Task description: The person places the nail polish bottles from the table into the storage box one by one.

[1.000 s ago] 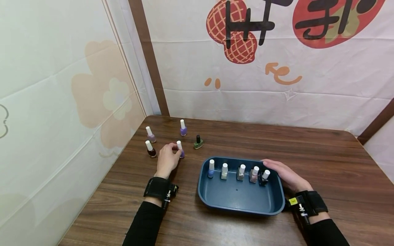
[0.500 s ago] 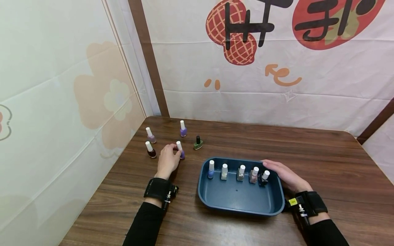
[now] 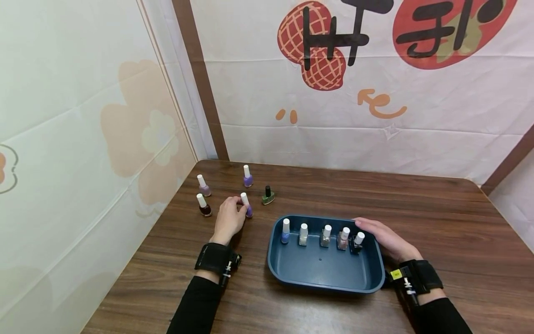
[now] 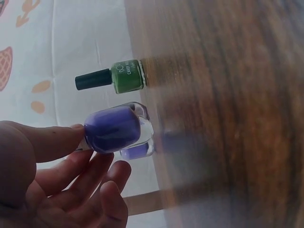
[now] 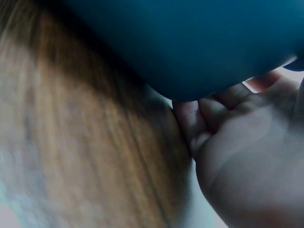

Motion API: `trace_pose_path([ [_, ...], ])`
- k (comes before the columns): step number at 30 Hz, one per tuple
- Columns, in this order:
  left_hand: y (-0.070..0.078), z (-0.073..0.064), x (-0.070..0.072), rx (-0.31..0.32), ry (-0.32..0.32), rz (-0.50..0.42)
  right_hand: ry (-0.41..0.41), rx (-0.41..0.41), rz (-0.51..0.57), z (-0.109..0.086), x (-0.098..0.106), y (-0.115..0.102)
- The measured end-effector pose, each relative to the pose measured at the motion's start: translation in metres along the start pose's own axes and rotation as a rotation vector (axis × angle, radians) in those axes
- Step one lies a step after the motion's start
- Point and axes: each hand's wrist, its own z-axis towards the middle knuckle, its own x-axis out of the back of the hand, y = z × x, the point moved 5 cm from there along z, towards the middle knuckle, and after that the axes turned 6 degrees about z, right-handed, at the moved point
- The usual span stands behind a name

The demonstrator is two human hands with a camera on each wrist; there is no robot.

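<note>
My left hand (image 3: 228, 217) pinches a purple nail polish bottle (image 3: 249, 211) by its white cap, thumb on one side and fingers on the other. In the left wrist view the purple bottle (image 4: 114, 129) stands close over the tabletop, its cap mostly covered by the thumb. A green nail polish bottle (image 4: 127, 77) with a dark cap is beside it. My right hand (image 3: 388, 236) holds the far right corner of the blue tray (image 3: 321, 273), one digit over the rim. In the right wrist view other fingers (image 5: 190, 118) bend against the tray's outer wall (image 5: 190, 52).
Inside the tray, several white-capped polish bottles line the far side, a blue one (image 3: 285, 232) leftmost. Left of my left hand stand a dark bottle (image 3: 204, 208) and a pale lilac one (image 3: 204, 188). Another purple bottle (image 3: 248, 178) is farther back. Printed cloth (image 3: 333, 144) hangs behind the table.
The purple bottle has shifted slightly to the right with the left hand pinching it. The right hand stays at the tray's corner.
</note>
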Motion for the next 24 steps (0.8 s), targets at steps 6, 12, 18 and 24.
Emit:
trace_pose_path([
  [6, 0.002, -0.001, 0.001, -0.048, -0.016, -0.011, 0.004, 0.002, -0.020, -0.001, -0.001, 0.001],
  [12, 0.006, -0.002, 0.001, -0.116, -0.048, 0.013, -0.015, 0.020, 0.003, 0.000, -0.003, 0.003],
  [18, 0.011, -0.002, 0.003, -0.162, -0.060, 0.032, -0.016, 0.022, 0.013, 0.001, -0.002, 0.003],
  [24, 0.015, -0.003, 0.006, -0.204, -0.055, 0.044, -0.004, 0.013, 0.002, 0.001, -0.002, 0.003],
])
